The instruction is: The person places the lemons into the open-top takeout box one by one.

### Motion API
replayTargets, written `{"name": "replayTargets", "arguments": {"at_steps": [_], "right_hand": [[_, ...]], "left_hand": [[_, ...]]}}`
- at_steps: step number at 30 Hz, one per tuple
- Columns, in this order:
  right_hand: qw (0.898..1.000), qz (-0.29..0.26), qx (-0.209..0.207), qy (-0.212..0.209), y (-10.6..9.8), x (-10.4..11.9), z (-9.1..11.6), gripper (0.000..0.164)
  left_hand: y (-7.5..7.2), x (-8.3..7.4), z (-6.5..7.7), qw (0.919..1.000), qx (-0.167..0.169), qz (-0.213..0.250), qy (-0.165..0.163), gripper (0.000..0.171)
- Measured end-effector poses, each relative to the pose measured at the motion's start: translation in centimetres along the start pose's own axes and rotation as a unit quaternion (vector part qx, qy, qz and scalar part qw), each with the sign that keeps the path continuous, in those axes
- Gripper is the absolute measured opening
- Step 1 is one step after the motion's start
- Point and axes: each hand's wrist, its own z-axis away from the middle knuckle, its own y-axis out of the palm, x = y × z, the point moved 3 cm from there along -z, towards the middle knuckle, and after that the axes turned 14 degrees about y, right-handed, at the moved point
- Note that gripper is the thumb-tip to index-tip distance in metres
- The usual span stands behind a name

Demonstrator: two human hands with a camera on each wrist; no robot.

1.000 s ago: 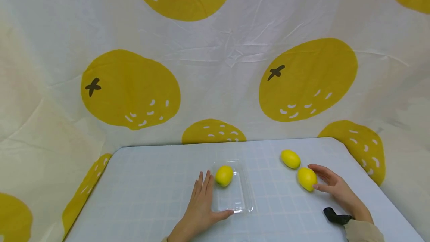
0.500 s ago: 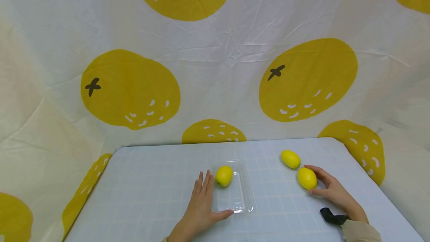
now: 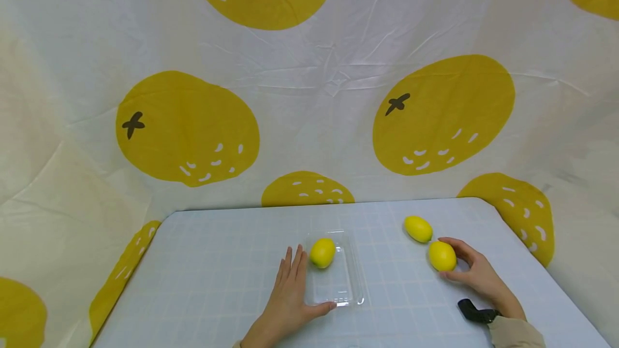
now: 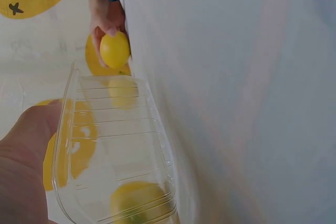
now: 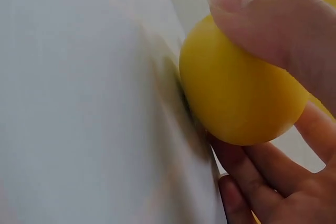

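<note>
In the head view a clear plastic box (image 3: 333,286) lies on the table with one lemon (image 3: 322,253) at its far left. My left hand (image 3: 290,297) rests along the box's left side, fingers straight and thumb spread across its near edge. In the left wrist view the thumb (image 4: 34,129) stands close by the box's rim (image 4: 59,161). On the right, my right hand (image 3: 483,275) holds a second lemon (image 3: 441,256) between thumb and fingers. The right wrist view shows that lemon (image 5: 239,87) low by the tabletop, the thumb (image 5: 273,27) lying over it.
A third lemon (image 3: 418,229) lies just beyond the held one, toward the back right. A black band (image 3: 476,313) sits on the right wrist. Behind the pale checked table (image 3: 217,273) hangs a white cloth (image 3: 309,122) printed with big yellow fruit.
My right hand has moved a little left, its thumb and fingers coming round the nearer right lemon. The left hand, box and lemons have stayed in place.
</note>
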Motion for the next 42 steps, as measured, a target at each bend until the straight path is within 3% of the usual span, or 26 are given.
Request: {"name": "replayTargets", "arguments": {"at_steps": [16,28,42], "right_hand": [[0.998,-0.024,-0.029,-0.054,-1.0,1.6,0.4,0.071],[0.994,-0.024,-0.032,-0.1,-1.9,5.8,0.5,0.071],[0.99,-0.037,0.001,-0.136,0.1,10.2,-1.2,0.072]], "left_hand": [[-0.2,-0.1,0.0,1.0,0.003,-0.002,-0.001,0.124],[0.1,0.0,-0.1,1.0,0.008,-0.001,-0.006,0.128],[-0.1,-0.1,-0.1,1.0,0.005,-0.002,-0.002,0.125]]}}
